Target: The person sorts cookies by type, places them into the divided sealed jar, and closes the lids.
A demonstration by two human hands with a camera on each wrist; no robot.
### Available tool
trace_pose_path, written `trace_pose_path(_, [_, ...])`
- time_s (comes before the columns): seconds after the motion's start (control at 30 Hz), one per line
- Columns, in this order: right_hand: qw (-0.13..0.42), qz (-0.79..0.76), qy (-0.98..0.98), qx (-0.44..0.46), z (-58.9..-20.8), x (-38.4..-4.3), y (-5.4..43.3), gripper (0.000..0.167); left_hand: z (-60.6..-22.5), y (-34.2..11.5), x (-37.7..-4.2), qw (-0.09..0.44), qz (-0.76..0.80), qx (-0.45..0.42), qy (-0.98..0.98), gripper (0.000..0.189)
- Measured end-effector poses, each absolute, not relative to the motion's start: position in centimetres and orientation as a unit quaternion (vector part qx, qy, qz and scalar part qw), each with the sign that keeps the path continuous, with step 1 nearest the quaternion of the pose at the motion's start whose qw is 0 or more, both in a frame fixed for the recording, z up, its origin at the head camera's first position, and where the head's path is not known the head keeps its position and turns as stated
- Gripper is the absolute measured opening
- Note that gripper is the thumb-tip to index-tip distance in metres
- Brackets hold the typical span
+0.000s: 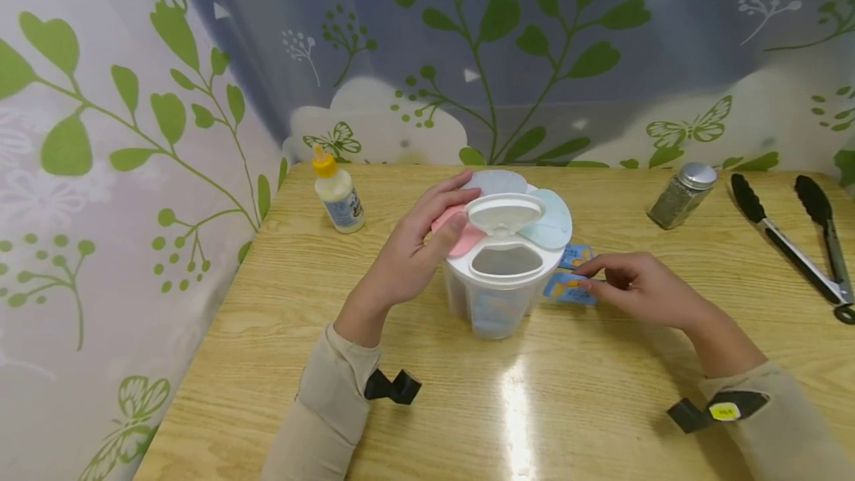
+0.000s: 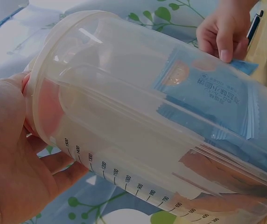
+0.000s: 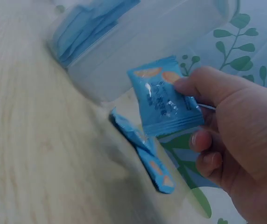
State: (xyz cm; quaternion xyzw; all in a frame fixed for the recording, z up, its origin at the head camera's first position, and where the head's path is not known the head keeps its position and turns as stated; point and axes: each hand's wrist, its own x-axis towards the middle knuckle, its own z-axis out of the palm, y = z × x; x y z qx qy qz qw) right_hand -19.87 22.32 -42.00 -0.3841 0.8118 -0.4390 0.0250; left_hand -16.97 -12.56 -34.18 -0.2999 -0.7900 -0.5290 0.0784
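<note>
A clear plastic storage container (image 1: pixel 501 310) with a white rim stands upright on the table. Its front flap (image 1: pixel 508 212) is raised over an opening; pink, grey and pale blue flaps lie down. My left hand (image 1: pixel 410 258) grips the lid's left side, thumb over the pink flap (image 1: pixel 467 240). Inside, blue snack packets (image 2: pixel 208 93) fill one compartment and brownish pieces (image 2: pixel 213 179) show in another. Right of the container, my right hand (image 1: pixel 648 292) pinches a blue snack packet (image 3: pixel 164 98) between thumb and fingers. More blue packets (image 3: pixel 143 149) lie on the table beneath it.
A bottle with a yellow cap (image 1: pixel 341 199) stands at the back left. To the back right are a shaker jar with a metal lid (image 1: pixel 680 197) and black-tipped tongs (image 1: pixel 795 251). Patterned curtain cloth (image 1: pixel 427 95) borders the table's back and left side.
</note>
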Motion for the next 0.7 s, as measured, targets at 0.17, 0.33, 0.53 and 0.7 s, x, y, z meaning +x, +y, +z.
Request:
trace_pose_path(0.17, [0.045, -0.467, 0.805, -0.365, -40.9, -19.5, 22.7, 0.030, -34.2, -12.5, -17.0, 0.078, -0.529, -0.301, -0.790, 0.058])
trace_pose_path(0.33, [0.034, -0.500, 0.785, -0.364, -39.2, -19.1, 22.5, 0.034, -34.2, -12.6, -16.9, 0.086, -0.527, -0.297, -0.792, 0.060])
trace_pose_path(0.53, [0.028, -0.608, 0.697, -0.380, -37.6, -18.4, 22.1, 0.034, -34.2, -12.6, -17.0, 0.089, -0.525, -0.302, -0.791, 0.060])
trace_pose_path(0.7, [0.021, -0.695, 0.566, -0.442, -36.8, -18.6, 21.2, 0.028, -34.3, -12.5, -17.0, 0.088, -0.527, -0.304, -0.789, 0.059])
